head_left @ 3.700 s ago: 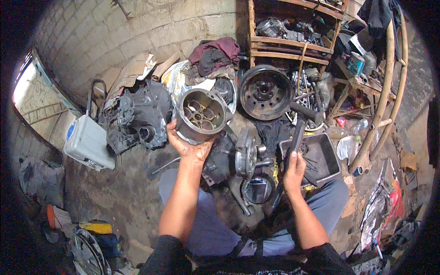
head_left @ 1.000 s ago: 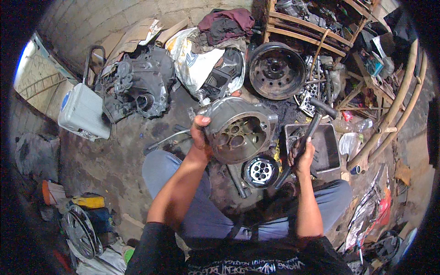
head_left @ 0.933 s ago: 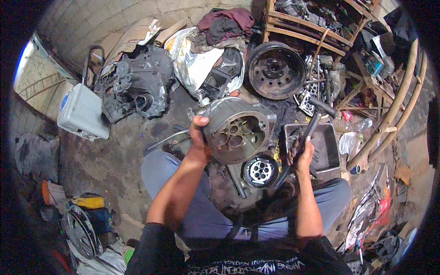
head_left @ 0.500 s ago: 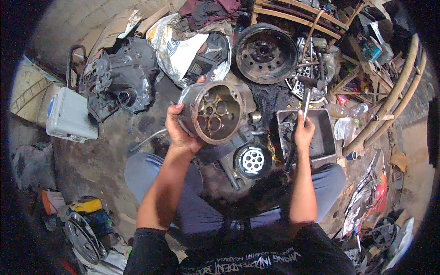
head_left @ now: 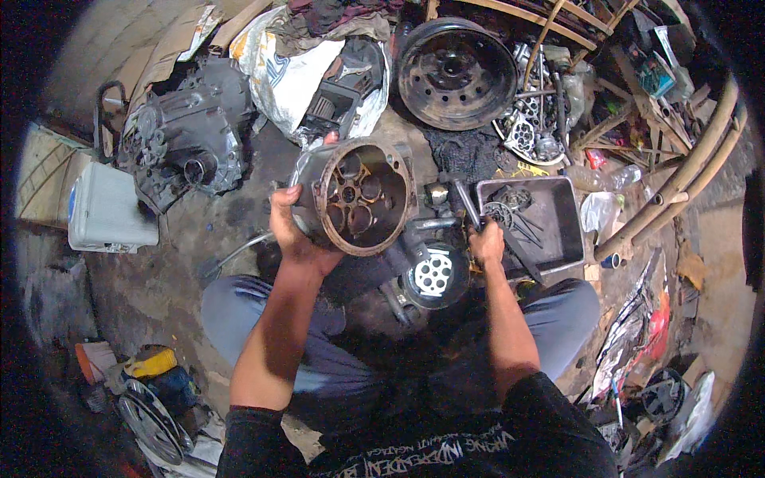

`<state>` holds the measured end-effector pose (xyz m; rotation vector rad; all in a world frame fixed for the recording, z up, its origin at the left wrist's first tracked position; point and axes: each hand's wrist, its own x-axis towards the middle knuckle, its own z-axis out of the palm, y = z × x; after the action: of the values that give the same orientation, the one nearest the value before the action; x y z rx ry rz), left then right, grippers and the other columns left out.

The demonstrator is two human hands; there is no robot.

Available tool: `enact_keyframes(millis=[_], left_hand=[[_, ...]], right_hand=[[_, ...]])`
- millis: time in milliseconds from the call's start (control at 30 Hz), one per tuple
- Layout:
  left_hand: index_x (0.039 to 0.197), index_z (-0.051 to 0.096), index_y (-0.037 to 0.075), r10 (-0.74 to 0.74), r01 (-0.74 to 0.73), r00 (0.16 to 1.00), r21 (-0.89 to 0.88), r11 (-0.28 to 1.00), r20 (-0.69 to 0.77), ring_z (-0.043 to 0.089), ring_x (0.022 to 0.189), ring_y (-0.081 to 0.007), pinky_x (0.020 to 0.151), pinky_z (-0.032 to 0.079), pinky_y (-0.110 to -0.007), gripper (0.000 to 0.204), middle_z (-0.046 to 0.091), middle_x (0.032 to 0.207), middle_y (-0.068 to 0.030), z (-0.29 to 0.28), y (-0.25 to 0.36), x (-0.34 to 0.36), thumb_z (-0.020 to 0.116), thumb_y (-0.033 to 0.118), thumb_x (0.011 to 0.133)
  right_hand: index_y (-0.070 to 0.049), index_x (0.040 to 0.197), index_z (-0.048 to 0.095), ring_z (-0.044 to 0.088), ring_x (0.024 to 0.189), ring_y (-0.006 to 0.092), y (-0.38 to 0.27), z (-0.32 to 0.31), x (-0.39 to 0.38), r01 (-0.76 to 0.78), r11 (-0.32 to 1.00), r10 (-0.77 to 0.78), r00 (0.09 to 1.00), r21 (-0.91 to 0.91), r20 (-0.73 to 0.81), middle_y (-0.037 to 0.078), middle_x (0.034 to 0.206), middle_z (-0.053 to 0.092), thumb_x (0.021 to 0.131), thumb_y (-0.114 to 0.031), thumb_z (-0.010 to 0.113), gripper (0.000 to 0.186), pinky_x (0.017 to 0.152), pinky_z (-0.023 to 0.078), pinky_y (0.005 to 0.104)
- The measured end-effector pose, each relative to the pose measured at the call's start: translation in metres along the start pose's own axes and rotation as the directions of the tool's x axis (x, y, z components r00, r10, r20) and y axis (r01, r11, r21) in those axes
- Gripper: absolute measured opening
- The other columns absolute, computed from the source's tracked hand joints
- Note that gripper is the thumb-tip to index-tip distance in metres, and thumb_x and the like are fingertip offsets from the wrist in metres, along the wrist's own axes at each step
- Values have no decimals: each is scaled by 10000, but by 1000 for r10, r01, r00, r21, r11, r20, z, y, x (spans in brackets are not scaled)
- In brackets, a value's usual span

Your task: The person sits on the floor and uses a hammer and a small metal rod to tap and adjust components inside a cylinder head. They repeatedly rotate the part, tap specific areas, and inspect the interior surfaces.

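One dark, stained floor (head_left: 179,291) is spreading below me, a pale wall (head_left: 103,60) rising at 10 o'clock. At 11 o'clock from centre, my left hand (head_left: 299,231) is gripping a metal drum (head_left: 351,193); its mouth is facing me, its axis tipping toward 3 o'clock. My right hand (head_left: 488,243) is clasping a hammer (head_left: 468,204).

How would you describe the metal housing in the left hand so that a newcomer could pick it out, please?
Start at the large dark wheel rim near the top centre. Below it and to the left, the left hand holds the metal housing, its open mouth facing the camera. Unlike the rectangular tray farther right, it is round and deep, with large circular shapes clustered inside.
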<state>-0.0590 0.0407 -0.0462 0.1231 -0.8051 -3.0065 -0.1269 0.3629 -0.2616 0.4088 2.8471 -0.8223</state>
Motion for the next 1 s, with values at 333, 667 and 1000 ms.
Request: enact_keyframes(millis=[333,667,1000], left_hand=[[1583,306,45,-52,48,998,101,994,33,598,1250,-366,1072,482,-493,902,559,1414,-222,-1,-2,15,562,442,815],[1522,429,28,-112,145,980,-213,966,162,627,1179,-382,959,555,-517,808,575,1422,-203,-20,-6,20,510,532,896],[1564,304,14,-27,213,908,-404,890,419,590,1262,-384,1045,499,-513,847,528,1450,-249,-2,-7,21,543,441,872]], right_hand=[[14,1297,586,651,1083,482,17,51,31,170,984,-173,982,44,70,304,1146,675,759,-12,712,554,928,532,518],[-56,1456,463,638,1074,499,25,71,37,279,959,-274,957,-51,93,319,1183,636,729,83,682,771,933,527,511],[-117,1495,431,550,1177,565,81,114,47,360,915,-351,933,-184,80,405,1241,548,753,36,683,798,1017,484,520]])
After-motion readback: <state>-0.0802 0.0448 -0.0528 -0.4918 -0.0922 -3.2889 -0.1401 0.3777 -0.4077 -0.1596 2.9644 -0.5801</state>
